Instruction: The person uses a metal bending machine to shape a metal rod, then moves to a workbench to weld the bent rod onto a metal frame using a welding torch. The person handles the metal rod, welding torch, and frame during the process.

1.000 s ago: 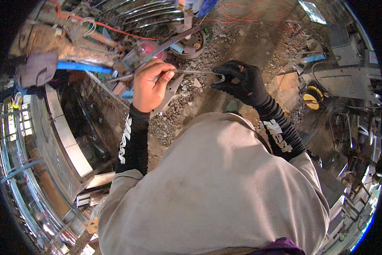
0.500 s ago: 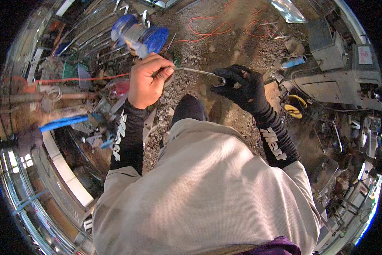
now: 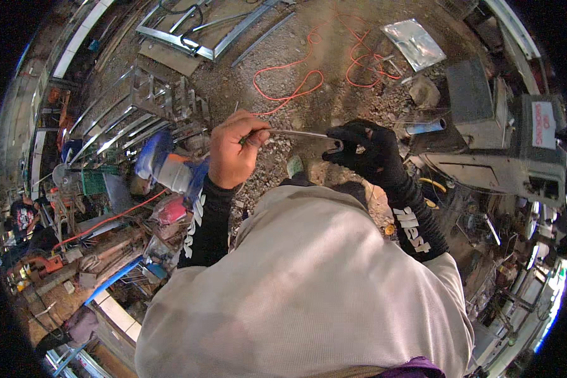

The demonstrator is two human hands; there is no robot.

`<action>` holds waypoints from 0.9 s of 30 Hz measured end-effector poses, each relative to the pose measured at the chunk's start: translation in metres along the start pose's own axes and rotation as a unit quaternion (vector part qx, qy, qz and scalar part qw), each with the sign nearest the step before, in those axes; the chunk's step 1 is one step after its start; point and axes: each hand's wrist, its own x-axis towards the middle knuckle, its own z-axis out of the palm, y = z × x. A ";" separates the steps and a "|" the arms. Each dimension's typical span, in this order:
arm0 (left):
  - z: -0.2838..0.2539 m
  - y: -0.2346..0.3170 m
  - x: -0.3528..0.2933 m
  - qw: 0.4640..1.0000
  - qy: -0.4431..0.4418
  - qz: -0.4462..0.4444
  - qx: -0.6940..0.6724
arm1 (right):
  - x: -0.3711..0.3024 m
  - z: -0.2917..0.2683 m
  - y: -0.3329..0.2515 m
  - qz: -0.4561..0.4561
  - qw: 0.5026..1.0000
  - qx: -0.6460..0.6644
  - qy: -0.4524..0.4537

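Observation:
A thin metal rod [image 3: 299,133] spans the gap between my hands, in front of my chest. Its right end bends round into a small hook beside the gloved fingers. My bare left hand [image 3: 233,151] pinches the left end between thumb and fingers. On my right hand [image 3: 375,151] is a black glove, with its fingers closed round the rod near the hooked end. Black sleeves cover both forearms.
A blue-ended spool [image 3: 154,157] stands left of my left hand. An orange cord [image 3: 289,94] snakes over the gravel ahead, near a shiny metal sheet [image 3: 416,44]. Metal frames [image 3: 214,47] lie at far left. A grey machine housing [image 3: 485,170] stands right.
The surroundings have shifted in view; the blue-ended spool now sits lower and further left, and more metal frames show ahead. Both hands keep hold of the rod, which lies more level.

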 end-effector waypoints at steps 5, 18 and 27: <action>-0.011 -0.027 0.063 1.000 -0.005 -0.030 -0.004 | 0.072 -0.013 0.041 -0.006 1.000 0.002 -0.014; -0.001 -0.117 0.181 0.981 0.071 -0.144 0.111 | 0.268 -0.027 0.177 -0.115 0.985 0.070 -0.111; -0.029 -0.155 0.215 0.962 0.115 -0.181 0.167 | 0.372 0.013 0.229 -0.144 0.960 0.128 -0.205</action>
